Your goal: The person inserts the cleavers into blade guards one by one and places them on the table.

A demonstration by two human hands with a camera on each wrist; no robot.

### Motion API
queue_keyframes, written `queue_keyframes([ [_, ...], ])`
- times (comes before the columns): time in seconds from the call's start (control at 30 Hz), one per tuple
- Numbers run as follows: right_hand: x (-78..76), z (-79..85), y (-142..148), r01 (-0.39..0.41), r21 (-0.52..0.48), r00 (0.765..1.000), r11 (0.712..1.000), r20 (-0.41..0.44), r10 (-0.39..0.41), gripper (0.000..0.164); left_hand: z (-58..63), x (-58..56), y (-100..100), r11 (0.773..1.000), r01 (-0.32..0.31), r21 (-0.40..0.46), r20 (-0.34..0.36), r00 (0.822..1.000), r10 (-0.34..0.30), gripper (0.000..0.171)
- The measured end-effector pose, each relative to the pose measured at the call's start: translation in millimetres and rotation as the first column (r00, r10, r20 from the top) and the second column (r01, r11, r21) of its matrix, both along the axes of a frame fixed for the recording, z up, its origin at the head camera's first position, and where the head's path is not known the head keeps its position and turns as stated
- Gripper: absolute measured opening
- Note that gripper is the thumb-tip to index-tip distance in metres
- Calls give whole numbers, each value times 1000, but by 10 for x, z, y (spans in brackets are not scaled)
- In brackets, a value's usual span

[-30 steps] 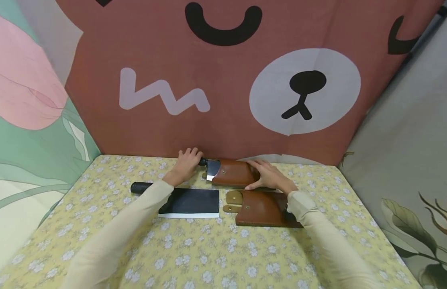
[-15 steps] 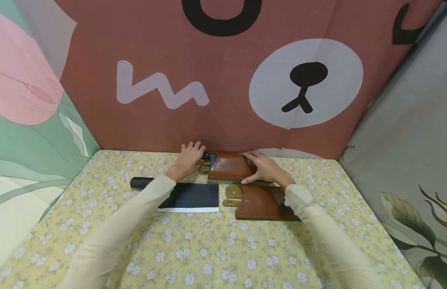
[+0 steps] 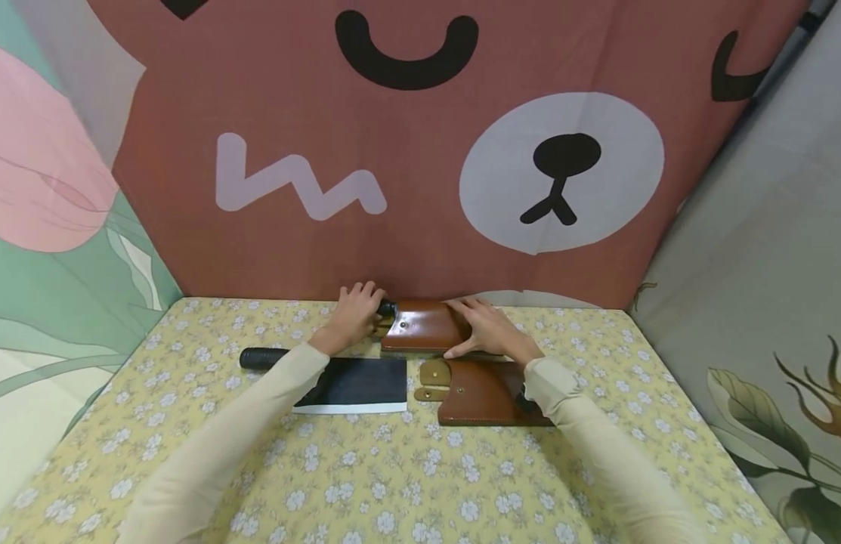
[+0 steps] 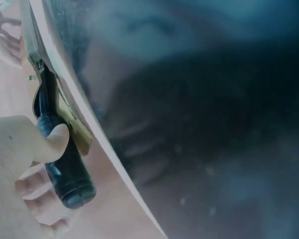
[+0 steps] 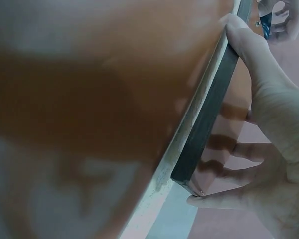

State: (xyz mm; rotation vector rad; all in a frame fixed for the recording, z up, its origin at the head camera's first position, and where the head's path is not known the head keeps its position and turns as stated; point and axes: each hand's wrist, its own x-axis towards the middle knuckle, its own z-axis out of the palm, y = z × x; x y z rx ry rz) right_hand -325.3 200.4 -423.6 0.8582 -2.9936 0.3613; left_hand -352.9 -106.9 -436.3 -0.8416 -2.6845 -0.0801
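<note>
At the back of the table, a cleaver's black handle point(image 4: 70, 174) sticks out of a brown leather sheath point(image 3: 427, 325), its blade hidden inside. My left hand point(image 3: 352, 317) grips this handle, thumb across the top in the left wrist view. On the sheath's other end is my right hand point(image 3: 488, 332), thumb along the near edge and fingers spread over the far side. Closer to me lies a second cleaver point(image 3: 366, 381), dark blade bare, partly covered by my left sleeve. To its right, under my right forearm, is a second brown sheath point(image 3: 488, 400) with tan straps.
A yellow flowered cloth point(image 3: 393, 483) covers the table. Right behind the sheathed cleaver rises a brown fabric backdrop point(image 3: 291, 257) with a cartoon bear print. Printed hangings stand at the left and right sides.
The far cleaver's blade, partly showing a second ago, has slid right into its sheath until none shows. The sheath has shifted slightly left. The near cleaver and sheath lie as before.
</note>
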Motion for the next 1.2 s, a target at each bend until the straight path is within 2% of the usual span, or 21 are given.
queue_keyframes([
  [0.2,15,-23,-21,18,13,1000,1000,-24,-18,114,-62,6,28,1000,2,22,-33,999,-1,39],
  [0.37,-13,-30,-27,20,9,1000,1000,-24,-19,114,-37,-9,41,1000,-10,7,-33,999,10,38],
  [0.47,-19,-53,-9,26,5,999,1000,-20,-26,115,-30,-9,50,1000,-8,3,-13,1000,8,39],
  [0.7,-63,-69,14,17,-26,1000,1000,-8,-17,113,-23,-41,47,997,-37,73,59,998,33,41],
  [0.8,-70,-81,18,13,-24,1000,1000,-6,-14,114,-27,-44,53,997,-46,68,78,996,41,42],
  [1.03,-75,-80,7,29,-21,999,999,37,-28,114,-43,-41,77,999,-41,15,97,995,40,42],
  [1.2,-98,-80,-2,12,-55,999,998,36,-10,113,-75,-67,62,999,-43,29,73,997,41,41],
])
